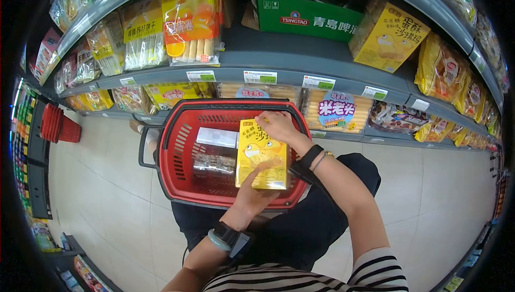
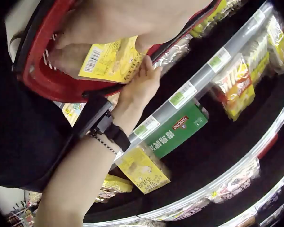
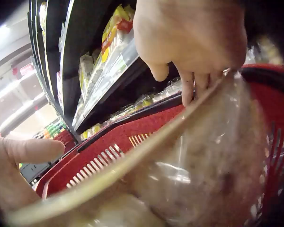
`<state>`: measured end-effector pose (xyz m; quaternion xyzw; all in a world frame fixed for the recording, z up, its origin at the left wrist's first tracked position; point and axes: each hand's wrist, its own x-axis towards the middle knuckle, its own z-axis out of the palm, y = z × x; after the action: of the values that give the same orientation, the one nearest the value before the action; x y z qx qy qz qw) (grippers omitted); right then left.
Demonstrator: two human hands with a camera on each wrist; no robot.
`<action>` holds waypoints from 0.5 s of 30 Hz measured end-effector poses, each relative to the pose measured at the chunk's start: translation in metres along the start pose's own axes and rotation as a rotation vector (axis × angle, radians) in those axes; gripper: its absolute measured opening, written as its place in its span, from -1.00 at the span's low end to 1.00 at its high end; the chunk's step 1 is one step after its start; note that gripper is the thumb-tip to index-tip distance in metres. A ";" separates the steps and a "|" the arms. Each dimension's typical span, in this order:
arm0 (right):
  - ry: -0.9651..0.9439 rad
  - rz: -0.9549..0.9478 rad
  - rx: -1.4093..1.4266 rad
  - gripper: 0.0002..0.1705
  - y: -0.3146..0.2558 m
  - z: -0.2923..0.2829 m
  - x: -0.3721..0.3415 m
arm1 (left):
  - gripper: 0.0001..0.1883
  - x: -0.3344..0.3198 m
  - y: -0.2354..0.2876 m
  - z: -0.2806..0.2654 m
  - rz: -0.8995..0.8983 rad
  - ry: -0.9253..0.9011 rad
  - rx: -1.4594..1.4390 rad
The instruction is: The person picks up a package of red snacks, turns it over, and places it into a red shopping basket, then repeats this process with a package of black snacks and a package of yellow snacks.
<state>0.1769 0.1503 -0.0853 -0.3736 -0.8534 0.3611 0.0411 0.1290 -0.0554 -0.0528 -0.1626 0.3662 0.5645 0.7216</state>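
Note:
Over the red shopping basket (image 1: 170, 182), both hands hold a yellow sachima pack (image 1: 262, 150) with its printed front facing up. The left hand (image 1: 251, 198) grips its lower end, thumb lying across the front. At the top edge, the right hand (image 1: 279, 127) has its fingers bent over the rim. In the right wrist view, the clear plastic side of the sachima pack (image 3: 189, 161) fills the lower part, with bent fingertips (image 3: 187, 92) at its edge. Left of the pack in the basket lie a white packet (image 1: 217, 137) and a shiny clear-wrapped pack (image 1: 214, 164).
A shelf (image 1: 300, 56) runs ahead, bearing a green Tsingtao carton (image 1: 306, 18), a similar yellow pack (image 1: 391, 37) and an orange-yellow snack bag (image 1: 192, 18). Below stand rice-roll packs (image 1: 337, 111). The basket's black handle (image 1: 147, 147) sticks out left. Stacked red baskets (image 1: 59, 124) stand far left.

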 end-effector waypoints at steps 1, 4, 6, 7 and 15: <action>-0.001 0.000 -0.001 -0.38 -0.001 0.001 0.000 | -0.40 0.004 -0.003 0.000 0.000 0.000 -0.001; 0.044 0.025 -0.186 -0.40 -0.001 0.012 -0.005 | -0.40 0.012 -0.013 0.002 -0.036 0.019 -0.048; 0.048 0.016 -0.228 -0.44 0.000 0.016 -0.008 | -0.40 0.015 -0.014 -0.006 -0.052 0.011 -0.047; 0.058 0.006 -0.273 -0.47 -0.001 0.015 -0.007 | -0.40 0.016 -0.013 -0.009 -0.067 -0.003 -0.041; 0.471 0.079 0.229 -0.54 -0.042 -0.088 -0.040 | -0.37 -0.015 0.046 0.062 -0.085 -0.267 0.298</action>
<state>0.2100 0.1560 0.0142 -0.4735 -0.7587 0.3595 0.2665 0.1056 -0.0111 0.0084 0.0069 0.3394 0.4896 0.8031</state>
